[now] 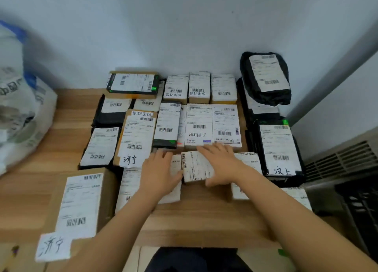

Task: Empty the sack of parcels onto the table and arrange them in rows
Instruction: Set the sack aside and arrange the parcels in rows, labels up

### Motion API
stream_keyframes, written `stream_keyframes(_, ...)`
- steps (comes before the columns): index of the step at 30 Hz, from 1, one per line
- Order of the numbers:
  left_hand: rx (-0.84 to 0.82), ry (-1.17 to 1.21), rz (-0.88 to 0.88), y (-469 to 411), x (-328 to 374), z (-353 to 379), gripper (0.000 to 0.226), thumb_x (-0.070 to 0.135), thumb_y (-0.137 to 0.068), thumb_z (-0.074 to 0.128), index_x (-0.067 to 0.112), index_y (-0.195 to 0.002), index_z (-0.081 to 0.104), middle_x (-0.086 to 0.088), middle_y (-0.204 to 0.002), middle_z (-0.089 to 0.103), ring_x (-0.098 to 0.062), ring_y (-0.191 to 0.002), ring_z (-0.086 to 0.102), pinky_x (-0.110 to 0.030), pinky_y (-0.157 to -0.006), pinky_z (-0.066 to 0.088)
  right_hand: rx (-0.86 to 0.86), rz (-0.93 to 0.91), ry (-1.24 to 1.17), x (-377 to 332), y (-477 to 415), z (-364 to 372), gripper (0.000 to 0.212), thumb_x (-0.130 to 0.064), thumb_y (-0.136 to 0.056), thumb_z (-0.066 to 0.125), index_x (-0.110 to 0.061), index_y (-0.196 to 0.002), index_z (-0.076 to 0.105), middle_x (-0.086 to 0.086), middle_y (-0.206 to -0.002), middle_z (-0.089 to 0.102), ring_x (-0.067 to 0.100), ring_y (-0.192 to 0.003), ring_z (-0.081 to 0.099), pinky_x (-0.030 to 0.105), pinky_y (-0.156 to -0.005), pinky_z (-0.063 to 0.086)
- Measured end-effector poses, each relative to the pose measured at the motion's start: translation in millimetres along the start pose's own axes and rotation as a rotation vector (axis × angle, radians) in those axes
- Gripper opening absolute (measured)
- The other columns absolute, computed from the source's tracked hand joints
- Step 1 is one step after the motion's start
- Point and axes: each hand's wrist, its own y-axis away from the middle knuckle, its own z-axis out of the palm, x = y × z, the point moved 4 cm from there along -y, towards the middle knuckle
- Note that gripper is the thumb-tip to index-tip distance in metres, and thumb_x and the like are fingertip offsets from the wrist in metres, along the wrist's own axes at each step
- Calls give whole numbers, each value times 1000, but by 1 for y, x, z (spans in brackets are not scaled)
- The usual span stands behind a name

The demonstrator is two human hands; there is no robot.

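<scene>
**Both hands on a small parcel in the front row**

Across the wooden counter lie my parcels in rows running back to the wall, labels up. At the left edge slumps the white sack, its mouth blurred, well apart from my hands. Next in size, a large brown box with a handwritten slip sits at the near left. At the right edge a black-wrapped parcel lies flat, and another black bag is propped against the wall behind it. Smaller white-labelled boxes fill the middle rows, touching side by side. Smallest is the small parcel in the front row: my right hand lies over its right side, fingers spread and thumb hooked at its near edge, clamped on it. My left hand rests flat and open just beside it, thumb touching its left side.
</scene>
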Motion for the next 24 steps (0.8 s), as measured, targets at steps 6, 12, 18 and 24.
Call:
stream_keyframes(6, -219, 152, -279, 45, -1, 16, 88, 63, -76, 64, 38, -149, 19, -1, -157, 3, -31, -141, 14, -49, -103, 39, 113, 31, 68, -1, -3, 3, 115, -60, -68, 70, -21, -154, 5, 12, -152, 24, 34, -140, 20, 50, -113, 20)
stream_keyframes(12, -179, 251, -393, 51, 1, 18, 92, 60, -75, 68, 38, -150, 20, 4, -159, -2, -30, -142, 12, -52, -105, 37, 235, 98, -4, -4, 3, 8, 117, -69, -64, 69, -22, -152, 8, 13, -144, 30, 34, -134, 27, 48, -107, 28)
stream_keyframes(18, -133, 266, -436, 55, 2, 19, 91, 54, -71, 70, 35, -147, 25, 4, -156, 5, -29, -138, 19, -48, -97, 43, 278, 192, -73, -8, 8, 10, 111, -68, -65, 66, -25, -152, 12, 14, -143, 33, 34, -132, 29, 47, -105, 29)
stream_keyframes(24, -134, 254, -345, 58, 0, 18, 92, 49, -68, 71, 32, -146, 26, 2, -155, 9, -30, -137, 20, -46, -96, 44, 305, 426, -254, -21, 20, 23, 109, -77, -67, 59, -24, -150, 13, 18, -144, 29, 37, -133, 27, 48, -105, 31)
